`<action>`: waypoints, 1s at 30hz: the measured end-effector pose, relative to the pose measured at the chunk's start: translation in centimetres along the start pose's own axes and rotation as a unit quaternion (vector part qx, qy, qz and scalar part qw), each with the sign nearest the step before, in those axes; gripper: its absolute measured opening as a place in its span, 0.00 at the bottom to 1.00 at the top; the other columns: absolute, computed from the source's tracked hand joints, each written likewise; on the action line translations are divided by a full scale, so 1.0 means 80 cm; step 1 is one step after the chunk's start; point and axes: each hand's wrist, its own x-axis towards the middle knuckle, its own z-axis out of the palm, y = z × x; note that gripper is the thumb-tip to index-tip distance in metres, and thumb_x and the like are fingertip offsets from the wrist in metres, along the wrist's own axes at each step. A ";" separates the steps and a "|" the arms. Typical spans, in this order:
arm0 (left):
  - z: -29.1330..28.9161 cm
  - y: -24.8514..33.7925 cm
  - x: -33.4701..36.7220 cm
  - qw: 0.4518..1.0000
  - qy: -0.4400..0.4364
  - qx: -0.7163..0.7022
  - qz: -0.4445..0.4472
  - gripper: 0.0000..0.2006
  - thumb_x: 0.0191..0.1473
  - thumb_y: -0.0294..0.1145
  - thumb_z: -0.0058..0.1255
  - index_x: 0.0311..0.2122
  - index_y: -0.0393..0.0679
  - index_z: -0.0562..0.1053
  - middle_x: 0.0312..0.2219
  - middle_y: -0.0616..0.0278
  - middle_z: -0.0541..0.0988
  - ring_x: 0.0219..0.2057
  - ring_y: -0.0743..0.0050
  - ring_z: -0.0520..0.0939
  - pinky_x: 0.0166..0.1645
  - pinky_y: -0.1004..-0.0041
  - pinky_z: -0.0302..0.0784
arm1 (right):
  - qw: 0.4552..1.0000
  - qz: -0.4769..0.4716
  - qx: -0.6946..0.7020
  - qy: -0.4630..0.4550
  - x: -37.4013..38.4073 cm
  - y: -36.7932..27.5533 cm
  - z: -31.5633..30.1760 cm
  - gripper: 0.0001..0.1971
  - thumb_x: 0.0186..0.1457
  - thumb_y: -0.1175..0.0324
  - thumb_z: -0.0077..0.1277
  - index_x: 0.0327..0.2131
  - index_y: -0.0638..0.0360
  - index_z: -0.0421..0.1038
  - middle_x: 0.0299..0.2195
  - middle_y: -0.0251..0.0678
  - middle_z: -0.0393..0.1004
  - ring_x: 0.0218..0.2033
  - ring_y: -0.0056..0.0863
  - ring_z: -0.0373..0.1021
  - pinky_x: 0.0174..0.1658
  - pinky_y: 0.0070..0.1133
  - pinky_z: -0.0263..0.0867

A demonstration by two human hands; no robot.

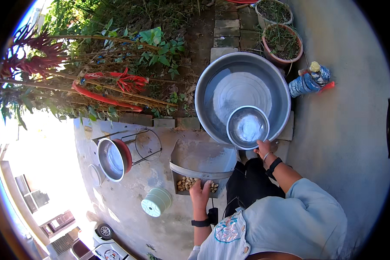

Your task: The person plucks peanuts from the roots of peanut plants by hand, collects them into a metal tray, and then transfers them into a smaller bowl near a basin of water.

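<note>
My right hand point(263, 148) grips the near rim of a small shiny metal bowl point(247, 127), which rests inside a large metal basin point(212, 91) holding water. My left hand point(200, 193) holds the near edge of a grey dustpan-shaped tray point(201, 157), which has several small round tan nuts point(186, 183) gathered at its near end. Both wrists wear dark bands. The tray lies on the concrete ground just left of the basin.
A metal pot with a red rim point(112, 159) sits tipped on a wire stand point(145, 147) at left. A pale green ribbed lid point(156, 202) lies below it. Two plant pots point(282, 43) and plastic bottles point(310, 80) stand at right. A garden bed point(117, 65) lies behind.
</note>
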 end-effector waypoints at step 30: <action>-0.064 0.291 -0.042 0.877 -0.087 0.439 0.176 0.17 0.40 0.48 0.49 0.24 0.41 0.73 0.21 0.53 0.74 0.26 0.55 0.75 0.28 0.63 0.69 | 0.991 -0.069 -0.065 -0.091 -0.176 -0.016 -0.011 0.11 0.42 0.73 0.41 0.30 0.71 0.58 0.16 0.40 0.63 0.08 0.30 0.62 0.08 0.24 0.59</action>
